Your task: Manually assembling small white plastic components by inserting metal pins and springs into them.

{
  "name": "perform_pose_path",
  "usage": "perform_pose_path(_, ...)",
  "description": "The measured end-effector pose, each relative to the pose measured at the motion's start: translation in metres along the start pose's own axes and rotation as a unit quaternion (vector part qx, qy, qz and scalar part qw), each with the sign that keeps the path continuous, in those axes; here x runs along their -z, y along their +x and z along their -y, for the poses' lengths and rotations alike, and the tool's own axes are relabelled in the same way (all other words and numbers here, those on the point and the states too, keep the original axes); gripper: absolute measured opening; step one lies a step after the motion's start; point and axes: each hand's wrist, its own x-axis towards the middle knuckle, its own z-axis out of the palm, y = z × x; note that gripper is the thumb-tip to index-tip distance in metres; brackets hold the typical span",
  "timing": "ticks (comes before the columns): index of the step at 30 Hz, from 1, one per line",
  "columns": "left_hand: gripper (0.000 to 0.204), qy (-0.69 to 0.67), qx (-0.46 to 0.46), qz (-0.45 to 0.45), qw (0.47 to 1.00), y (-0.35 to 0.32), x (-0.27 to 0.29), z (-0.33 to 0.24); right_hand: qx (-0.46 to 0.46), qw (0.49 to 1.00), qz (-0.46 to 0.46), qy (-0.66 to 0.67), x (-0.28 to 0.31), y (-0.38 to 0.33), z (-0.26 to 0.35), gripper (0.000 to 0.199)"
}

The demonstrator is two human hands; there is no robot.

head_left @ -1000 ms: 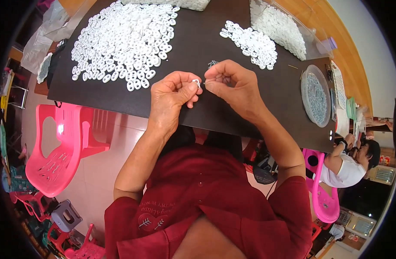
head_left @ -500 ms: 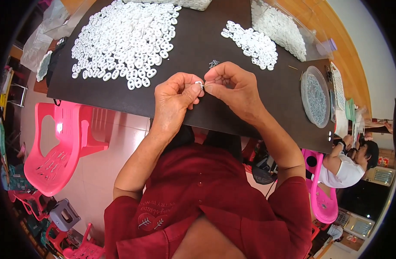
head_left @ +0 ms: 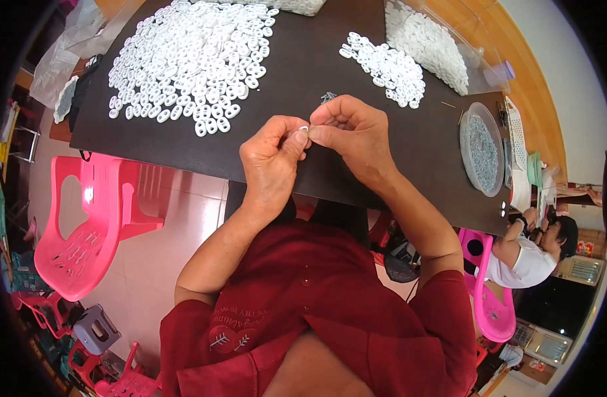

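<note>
Between the thumb and fingers of my left hand [head_left: 272, 155] is a small white plastic piece [head_left: 304, 129], mostly covered by the fingertips. My right hand [head_left: 358, 139] is closed in a pinch right against that piece; what its fingertips hold, if anything, is too small to make out. Just beyond the right fingers lies a little heap of grey metal pins or screws [head_left: 328, 97] on the dark table [head_left: 297, 63]. A wide pile of white oval pieces with two holes [head_left: 184, 66] spreads to the left, and a smaller pile of them [head_left: 386, 71] lies to the right.
A clear bin [head_left: 472, 63] with many white pieces stands at the far right. Nearer is a round tub [head_left: 467, 169] of small grey metal parts. A pink chair [head_left: 85, 231] is left of the table. At the right sits another person [head_left: 525, 258] in a white shirt.
My fingertips have drawn closer together round the white piece, which now shows less. Both hands stay over the same part of the table.
</note>
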Motion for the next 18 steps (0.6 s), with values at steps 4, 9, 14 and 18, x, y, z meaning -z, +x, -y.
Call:
perform_pose_path(4, 0.007, -0.067, 0.043, -0.002, 0.997, 0.003, 0.004, 0.0, 0.02, 0.999, -0.024, 0.014, -0.002, -0.002, -0.003, 0.011)
perform_pose_path(9, 0.008, -0.076, 0.049, -0.006, 0.996, 0.002, 0.003, -0.002, 0.034, 0.999, -0.01, 0.026, -0.003, -0.005, -0.007, 0.007)
perform_pose_path(14, 0.008, -0.066, 0.035, -0.01, 0.997, 0.0, 0.001, 0.0, 0.094, 0.989, -0.026, -0.112, -0.007, -0.002, -0.016, 0.004)
perform_pose_path(18, 0.007, -0.038, 0.0, -0.033, 0.999, -0.003, -0.003, 0.003, 0.096, 0.983, -0.041, -0.151, -0.014, -0.002, -0.022, 0.003)
